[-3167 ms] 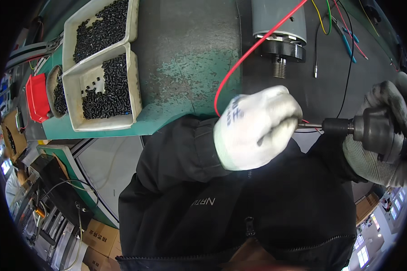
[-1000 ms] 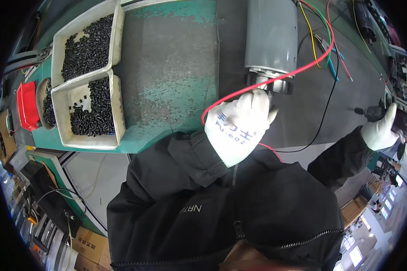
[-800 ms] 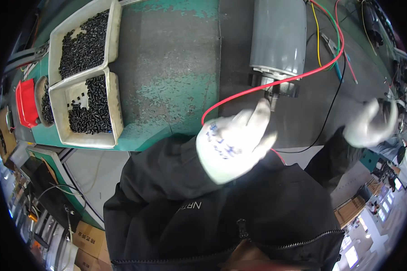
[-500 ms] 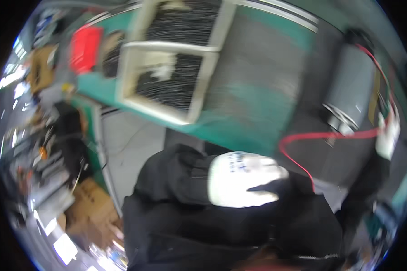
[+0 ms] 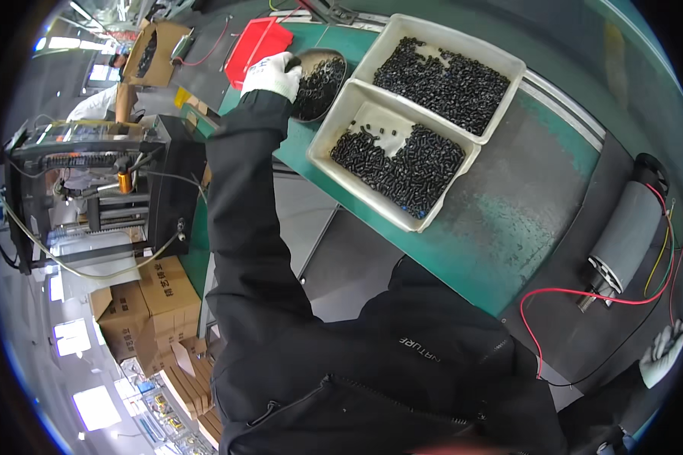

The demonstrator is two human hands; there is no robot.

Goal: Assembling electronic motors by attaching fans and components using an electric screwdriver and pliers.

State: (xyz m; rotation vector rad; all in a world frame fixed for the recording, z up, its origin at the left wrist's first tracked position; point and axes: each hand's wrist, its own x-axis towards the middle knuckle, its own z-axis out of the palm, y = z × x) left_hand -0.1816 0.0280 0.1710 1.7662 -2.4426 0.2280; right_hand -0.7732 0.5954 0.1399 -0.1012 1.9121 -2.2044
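My left hand (image 5: 272, 77), in a white glove with dark finger areas, reaches out to the left rim of a round metal bowl (image 5: 344, 76). Small black cylindrical parts (image 5: 320, 87) lie in that bowl. The fingers are bent inward over the rim, and what they hold is hidden. Far off at the right edge is my right hand (image 5: 664, 353), gloved too, with its fingers apart and a thin red wire (image 5: 671, 303) running down to its fingertips. Two cream plastic trays, a nearer one (image 5: 322, 145) and a farther one (image 5: 501, 121), hold many similar black pieces.
A red plastic bin (image 5: 259, 47) stands beyond the bowl on the worn green bench (image 5: 501, 227). At right lies a grey cylindrical motor (image 5: 628, 231) with a red cable (image 5: 569, 291). A black-framed machine (image 5: 176, 189) and cardboard boxes (image 5: 163, 299) are at left.
My left hand has moved from in front of my body out to the bowl. My right hand is lower and off the thick red cable. The view has shifted, so the bench sits farther right.
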